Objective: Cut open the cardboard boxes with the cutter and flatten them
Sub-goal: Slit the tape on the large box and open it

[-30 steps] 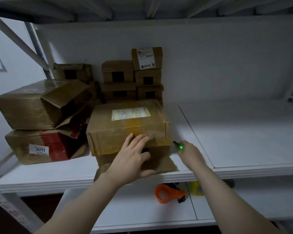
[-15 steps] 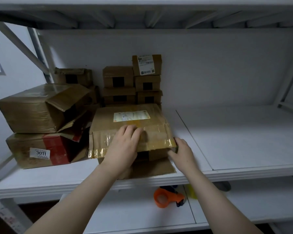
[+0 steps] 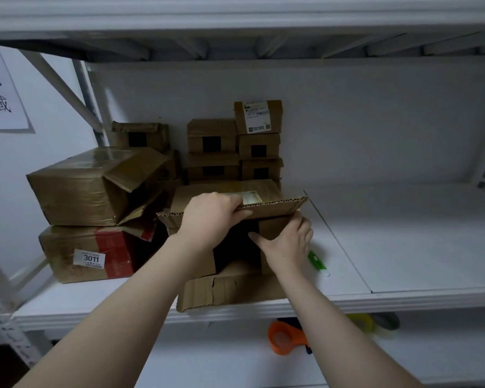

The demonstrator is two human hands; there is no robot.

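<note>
Grips top flap of the brown corrugated cardboard box (image 3: 275, 212) with left hand (image 3: 210, 217), touches side flap with flat right hand (image 3: 289, 245), slim green plastic cutter (image 3: 317, 260) just beside.

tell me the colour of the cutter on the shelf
The cutter is bright green; the head view shows it.

We find on the white shelf (image 3: 417, 242) a box labelled 3011 (image 3: 67, 247) leftward, an open box (image 3: 235, 287) at its front edge, a green cutter (image 3: 317, 260) just beside.

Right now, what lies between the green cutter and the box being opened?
The right hand, resting against the box's right side flap; the green cutter lies on the shelf just right of it, seen in the head view.
</note>
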